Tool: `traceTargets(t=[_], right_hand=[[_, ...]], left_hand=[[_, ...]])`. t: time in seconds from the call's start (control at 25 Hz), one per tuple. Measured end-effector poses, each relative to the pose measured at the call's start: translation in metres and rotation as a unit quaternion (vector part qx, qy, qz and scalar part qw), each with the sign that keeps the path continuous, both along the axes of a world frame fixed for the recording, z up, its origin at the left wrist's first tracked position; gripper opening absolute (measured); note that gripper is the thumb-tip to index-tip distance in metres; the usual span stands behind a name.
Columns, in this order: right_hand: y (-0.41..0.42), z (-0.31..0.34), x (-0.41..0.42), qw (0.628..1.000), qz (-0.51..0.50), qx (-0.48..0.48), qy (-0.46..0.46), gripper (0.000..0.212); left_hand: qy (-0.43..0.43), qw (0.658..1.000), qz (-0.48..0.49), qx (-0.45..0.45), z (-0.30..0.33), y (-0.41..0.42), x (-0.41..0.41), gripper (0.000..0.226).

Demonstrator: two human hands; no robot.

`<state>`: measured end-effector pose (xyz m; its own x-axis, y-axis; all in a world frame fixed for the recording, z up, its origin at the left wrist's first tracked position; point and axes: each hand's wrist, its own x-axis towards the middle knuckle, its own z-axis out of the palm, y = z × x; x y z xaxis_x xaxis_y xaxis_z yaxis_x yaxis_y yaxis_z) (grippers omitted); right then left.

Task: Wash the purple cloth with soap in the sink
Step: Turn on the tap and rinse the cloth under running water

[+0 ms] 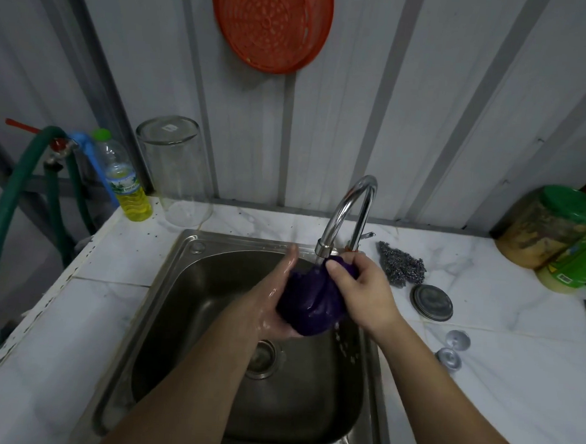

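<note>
A wet, bunched purple cloth (311, 300) hangs over the steel sink (163, 303), right under the spout of the curved chrome tap (349, 208). My left hand (273, 296) is wet and cups the cloth from the left and below, with its fingers stretched up along it. My right hand (363, 291) grips the cloth's upper right part, thumb on top. Water drips from the cloth into the basin. A bottle of yellow liquid (129, 187) with a green cap stands at the counter's back left.
An upturned glass jar (178, 170) stands behind the sink. A steel scourer (402, 266), a round lid (432, 302) and two small metal caps (452, 350) lie to the right. Jars with green lids (558, 231) stand far right. A green hose (6, 238) loops at left.
</note>
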<state>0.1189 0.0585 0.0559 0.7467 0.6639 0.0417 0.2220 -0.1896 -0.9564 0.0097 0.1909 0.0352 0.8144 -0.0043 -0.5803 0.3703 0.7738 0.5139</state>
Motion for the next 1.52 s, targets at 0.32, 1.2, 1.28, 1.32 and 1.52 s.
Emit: traceTargets(t=[0.32,1.2,1.28,1.32,1.52], right_hand=[[0.023,-0.025,0.007,0.921,0.019,0.057,0.384,0.045],[0.032,-0.027,-0.013,0.923,-0.186,0.127,0.313,0.014],[0.021,-0.03,-0.032,0.978,-0.151,0.072,0.127,0.007],[0.017,-0.03,-0.04,0.989,-0.121,0.062,0.055,0.005],[0.006,-0.036,-0.061,0.987,-0.063,0.047,-0.139,0.018]], left_hand=[[-0.018,0.996,-0.024,0.087,0.015,-0.007,-0.007,0.056],[-0.016,0.937,0.245,0.249,-0.011,-0.004,0.002,0.041],[0.013,0.931,0.286,0.226,-0.009,-0.011,0.009,0.032],[0.033,0.938,0.291,0.184,-0.006,-0.015,0.013,0.032],[0.083,0.943,0.308,0.09,0.012,-0.022,0.025,0.029]])
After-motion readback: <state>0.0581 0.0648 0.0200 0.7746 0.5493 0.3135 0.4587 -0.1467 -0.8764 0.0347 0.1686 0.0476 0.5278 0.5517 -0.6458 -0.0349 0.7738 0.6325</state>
